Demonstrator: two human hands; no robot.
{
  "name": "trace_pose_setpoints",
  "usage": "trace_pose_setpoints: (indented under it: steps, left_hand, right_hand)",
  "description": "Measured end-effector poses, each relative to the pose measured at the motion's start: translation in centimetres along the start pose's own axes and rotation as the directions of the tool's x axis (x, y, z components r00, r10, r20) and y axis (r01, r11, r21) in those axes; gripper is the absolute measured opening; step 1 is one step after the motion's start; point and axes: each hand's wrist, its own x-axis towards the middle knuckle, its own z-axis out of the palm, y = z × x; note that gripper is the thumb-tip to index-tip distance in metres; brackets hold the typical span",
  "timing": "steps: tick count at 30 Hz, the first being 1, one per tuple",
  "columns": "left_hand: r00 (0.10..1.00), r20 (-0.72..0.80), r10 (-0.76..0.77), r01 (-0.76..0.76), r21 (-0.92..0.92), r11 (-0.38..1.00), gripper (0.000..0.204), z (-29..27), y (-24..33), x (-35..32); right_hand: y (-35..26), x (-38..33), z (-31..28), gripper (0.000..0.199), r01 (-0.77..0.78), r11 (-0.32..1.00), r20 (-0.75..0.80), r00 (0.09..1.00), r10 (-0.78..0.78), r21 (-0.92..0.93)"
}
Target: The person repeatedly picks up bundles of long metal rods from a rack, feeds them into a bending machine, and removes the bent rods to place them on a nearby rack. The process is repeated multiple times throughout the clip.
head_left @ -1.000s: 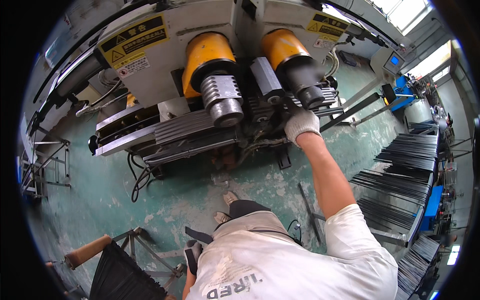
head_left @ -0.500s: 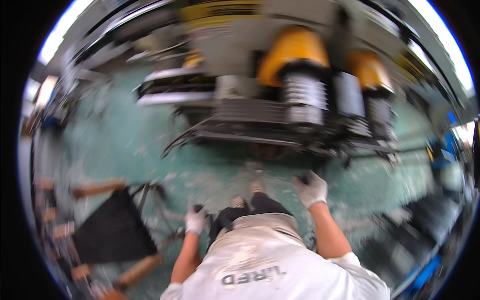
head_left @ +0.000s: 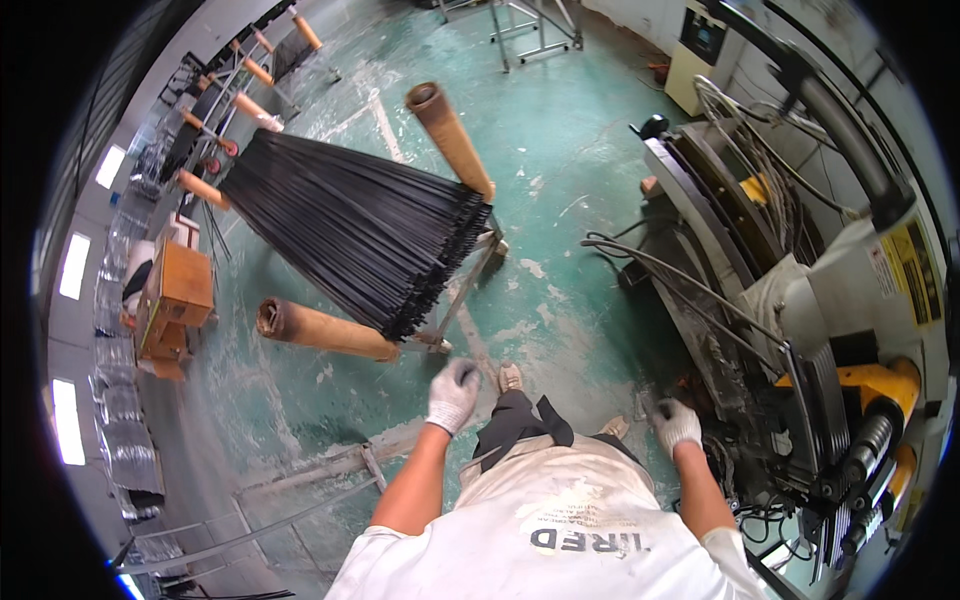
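Observation:
My left hand (head_left: 453, 396), in a white knit glove with dark fingertips, is in front of my body at the left. Its fingers are loosely curled, with nothing visible in them. Just ahead of it, apart from it, a rack carries a bundle of long black rods (head_left: 350, 220) between upright brown tubes, one a near tube (head_left: 325, 330) and one a far tube (head_left: 447, 135). My right hand (head_left: 679, 426), gloved alike, hangs beside the machine at my right. Its fingers look slightly apart, and I see nothing held.
The grey machine (head_left: 830, 290) with cables and orange-yellow motor housings (head_left: 880, 385) fills the right side. A low metal frame (head_left: 300, 480) lies at the left. Brown cartons (head_left: 180, 290) stand by the left wall. Green worn floor (head_left: 560, 250) runs ahead between rack and machine.
My view has turned left: the machine has gone from ahead to my right, and the rod rack from lower left to ahead left. Both hands have swung along; neither picked anything up.

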Motion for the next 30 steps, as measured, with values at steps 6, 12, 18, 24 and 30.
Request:
trace_pose_setpoints:
  steps: [6,12,18,24,30]
  left_hand:
    - [0.749,-0.57,0.338,-0.28,0.19,0.941,0.022,-21.5,-1.8,10.5]
    - [0.675,-0.687,0.27,-0.067,0.307,0.949,0.023,-33.4,-3.9,14.4]
    - [0.7,-0.627,0.342,0.066,0.534,0.843,0.029,-33.2,-5.2,15.8]
    - [0.75,-0.598,0.281,0.117,0.538,0.835,0.026,-33.6,-4.4,16.9]
    - [0.746,-0.613,0.26,0.232,0.606,0.761,0.019,-33.1,-4.2,20.0]
  right_hand:
    - [-23.3,9.9,3.3,0.053,0.243,0.97,-0.011,0.97,-0.244,-0.028]
    - [-43.9,13.0,8.8,0.06,0.485,0.873,0.097,0.872,-0.479,-0.054]
    - [-55.2,16.9,14.2,0.084,0.597,0.768,0.139,0.801,-0.582,-0.229]
    - [-63.4,23.5,19.1,0.108,0.598,0.727,0.14,0.796,-0.589,-0.336]
    - [-71.8,31.4,20.9,0.119,0.541,0.727,-0.048,0.788,-0.614,-0.422]
